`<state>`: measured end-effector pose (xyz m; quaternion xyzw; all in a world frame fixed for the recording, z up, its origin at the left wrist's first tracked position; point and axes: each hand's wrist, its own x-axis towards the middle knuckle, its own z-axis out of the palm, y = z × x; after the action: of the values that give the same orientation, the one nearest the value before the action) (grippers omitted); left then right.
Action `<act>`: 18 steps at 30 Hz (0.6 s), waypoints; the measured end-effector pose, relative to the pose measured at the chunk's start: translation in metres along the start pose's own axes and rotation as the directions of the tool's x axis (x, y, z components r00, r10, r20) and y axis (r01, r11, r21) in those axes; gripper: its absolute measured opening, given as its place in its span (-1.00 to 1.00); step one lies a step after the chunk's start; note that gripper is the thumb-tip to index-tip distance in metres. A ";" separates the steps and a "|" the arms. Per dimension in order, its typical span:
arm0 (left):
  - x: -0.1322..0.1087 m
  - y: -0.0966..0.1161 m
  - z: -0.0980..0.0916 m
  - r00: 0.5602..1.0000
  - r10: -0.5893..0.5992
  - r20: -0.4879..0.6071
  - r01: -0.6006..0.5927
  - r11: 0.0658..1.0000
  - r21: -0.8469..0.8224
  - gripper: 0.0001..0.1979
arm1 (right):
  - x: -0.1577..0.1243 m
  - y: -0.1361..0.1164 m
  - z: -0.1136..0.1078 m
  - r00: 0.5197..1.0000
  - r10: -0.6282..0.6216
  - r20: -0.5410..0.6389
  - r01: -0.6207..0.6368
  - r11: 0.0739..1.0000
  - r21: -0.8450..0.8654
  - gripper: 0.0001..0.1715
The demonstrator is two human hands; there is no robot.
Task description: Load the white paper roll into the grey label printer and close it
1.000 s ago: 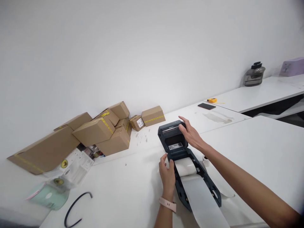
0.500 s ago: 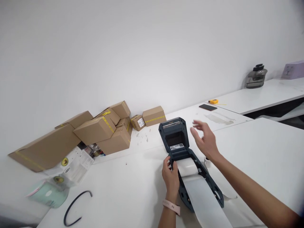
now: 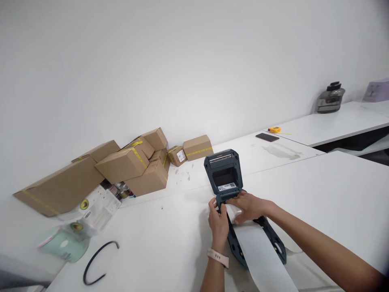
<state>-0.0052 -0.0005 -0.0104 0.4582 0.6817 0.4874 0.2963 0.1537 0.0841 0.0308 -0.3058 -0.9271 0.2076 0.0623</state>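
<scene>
A dark blue label printer lies on the white table with its lid swung up. Inside sits a white label roll, partly covered by fingers. From it a wide white paper strip runs out over the front of the printer towards me. My left hand holds the printer's left side near the hinge, thumb on the edge beside the roll. Reaching in from the right, my right hand is closed over the roll, fingers across its far side and thumb on the near side.
Brown cardboard boxes are piled along the wall at left. Nearer lie a mint-green pouch and a black curved strip. At the back right are a phone, a yellow tape measure and a dark jug.
My right hand has come down and left from above the printer's right side onto the label roll. My left hand stays on the printer's left side.
</scene>
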 end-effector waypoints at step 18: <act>0.004 -0.008 0.012 0.993 -0.113 0.015 0.112 0.951 -0.288 -0.37 | -0.079 0.009 -0.062 0.988 -0.141 -0.056 0.145 0.762 0.631 -0.10</act>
<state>0.0007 0.0070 -0.0219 0.3700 0.6287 0.5643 0.3866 0.2374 0.0653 0.0845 -0.1960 -0.8235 0.5012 0.1797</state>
